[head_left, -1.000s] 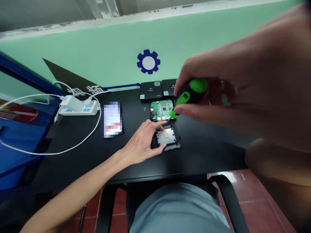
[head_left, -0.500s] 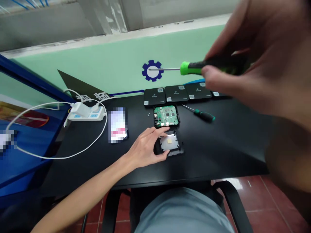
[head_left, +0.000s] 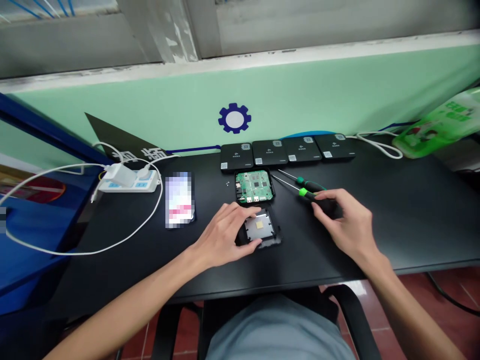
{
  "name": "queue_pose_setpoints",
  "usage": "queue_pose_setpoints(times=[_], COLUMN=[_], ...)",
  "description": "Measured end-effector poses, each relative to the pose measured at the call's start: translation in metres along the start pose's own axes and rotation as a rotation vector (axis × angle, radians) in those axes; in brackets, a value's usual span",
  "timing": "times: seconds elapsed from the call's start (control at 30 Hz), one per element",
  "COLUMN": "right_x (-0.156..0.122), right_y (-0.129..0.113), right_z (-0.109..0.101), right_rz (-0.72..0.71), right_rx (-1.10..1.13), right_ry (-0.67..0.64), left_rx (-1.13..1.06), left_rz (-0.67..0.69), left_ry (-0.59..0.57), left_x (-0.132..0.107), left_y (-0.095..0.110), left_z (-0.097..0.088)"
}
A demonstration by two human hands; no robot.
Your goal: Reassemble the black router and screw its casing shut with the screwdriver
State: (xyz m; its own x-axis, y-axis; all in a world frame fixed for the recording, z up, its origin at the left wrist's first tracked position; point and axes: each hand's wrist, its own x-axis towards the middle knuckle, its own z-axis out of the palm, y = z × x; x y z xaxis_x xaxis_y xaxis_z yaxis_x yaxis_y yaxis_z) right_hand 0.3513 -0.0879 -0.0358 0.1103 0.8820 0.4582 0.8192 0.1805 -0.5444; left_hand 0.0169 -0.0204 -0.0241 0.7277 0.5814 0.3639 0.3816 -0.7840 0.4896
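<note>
My left hand (head_left: 227,232) grips a square black box cover (head_left: 278,236) between thumb and fingers at its left side. A metal plate (head_left: 268,226) with a small yellowish pad is fixed inside the cover. In my right hand (head_left: 347,220) is a screwdriver (head_left: 308,194) with a black handle and bright green collar, low over the table. Its shaft points up and left, toward the open box base (head_left: 273,192) with a green circuit board (head_left: 257,185). Just behind it lies a second, dark green screwdriver (head_left: 309,183). Tiny screws (head_left: 227,184) rest left of the base.
Black boxes (head_left: 270,152) stand in a row along the wall. A phone (head_left: 180,200) lies to the left, beside a white power strip (head_left: 146,181) with a looping cable (head_left: 153,212). A green bag (head_left: 431,130) and a white cable (head_left: 390,147) are at the back right.
My right hand has come down from close before the camera to the table, bringing the screwdriver beside the dark green one. My left hand stays on the cover.
</note>
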Motion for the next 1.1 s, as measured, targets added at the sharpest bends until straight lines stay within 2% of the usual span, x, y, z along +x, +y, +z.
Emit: queue_pose_setpoints(times=[0.13,0.27,0.33,0.43,0.5,0.63,0.77,0.87,0.97,1.0,1.03,1.1], right_x=[0.003,0.0,-0.008,-0.023,-0.032,-0.039,-0.037,-0.033,-0.024,-0.021,-0.017,-0.011], right_y=[0.003,-0.001,-0.012,-0.042,-0.067,-0.107,-0.124,-0.126,-0.123,-0.12,-0.118,-0.114], right_z=[0.009,0.01,0.01,0.014,0.021,0.039,0.049,0.047,0.039,0.035,0.032,0.026], right_rz=[-0.022,0.034,0.103,0.261,0.392,0.615,0.785,0.837,0.828,0.806,0.768,0.705], right_rx=[0.026,0.093,0.156,0.339,0.527,1.034,1.363,1.503,1.542,1.533,1.495,1.397], right_ry=[-0.028,0.008,0.055,0.078,-0.009,-0.314,-0.545,-0.613,-0.54,-0.467,-0.335,-0.231], left_rx=[0.014,-0.027,-0.051,-0.088,-0.143,-0.302,-0.359,-0.362,-0.283,-0.229,-0.167,-0.051], left_rz=[0.019,-0.001,-0.02,-0.025,-0.008,0.046,0.076,0.058,0.068,0.052,0.018,-0.11], left_ry=[0.036,0.077,0.104,0.198,0.284,0.396,0.411,0.4,0.387,0.393,0.401,0.427], left_x=[0.001,0.0,-0.001,-0.003,-0.002,-0.002,-0.004,-0.006,-0.005,-0.004,-0.003,-0.001], left_y=[0.002,0.006,0.009,0.012,0.013,0.016,0.021,0.025,0.026,0.025,0.023,0.016], left_z=[0.002,0.006,0.007,0.006,0.004,0.002,0.002,0.0,-0.004,-0.006,-0.007,-0.009])
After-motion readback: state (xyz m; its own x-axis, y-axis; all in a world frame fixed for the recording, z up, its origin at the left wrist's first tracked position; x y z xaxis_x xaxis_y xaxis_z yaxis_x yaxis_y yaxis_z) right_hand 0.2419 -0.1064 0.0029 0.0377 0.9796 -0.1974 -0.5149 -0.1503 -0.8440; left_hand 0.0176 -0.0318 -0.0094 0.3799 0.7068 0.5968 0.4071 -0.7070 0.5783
